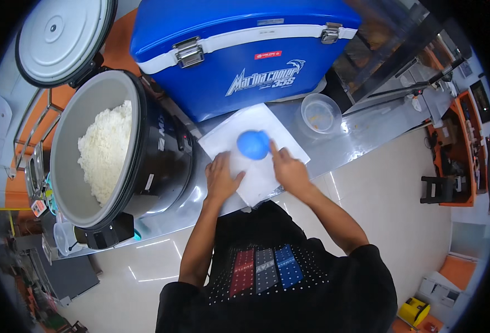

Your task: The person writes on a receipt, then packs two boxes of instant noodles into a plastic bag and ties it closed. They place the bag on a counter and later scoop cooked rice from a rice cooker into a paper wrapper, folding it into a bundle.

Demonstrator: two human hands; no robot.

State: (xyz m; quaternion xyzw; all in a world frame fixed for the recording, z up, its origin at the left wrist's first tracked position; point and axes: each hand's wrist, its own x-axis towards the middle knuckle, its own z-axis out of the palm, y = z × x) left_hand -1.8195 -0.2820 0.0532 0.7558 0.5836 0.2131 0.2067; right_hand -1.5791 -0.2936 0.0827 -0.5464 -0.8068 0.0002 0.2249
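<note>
A stack of white paper sheets (250,180) lies slantwise on the steel counter before me. On it rests a rounded blue plastic scoop (252,144), slightly blurred, with a short narrow part on its right. My right hand (290,168) grips that narrow part with the fingers. My left hand (223,177) lies on the left part of the paper, palm down, thumb apart from the fingers, holding nothing. What is under the scoop is hidden.
A large rice cooker (161,166) with its lid (57,37) raised stands left, holding cooked white rice (107,154). A blue cooler box (236,75) stands behind the paper. A clear plastic tub (320,116) with orange-brown residue sits right on the steel counter (365,139).
</note>
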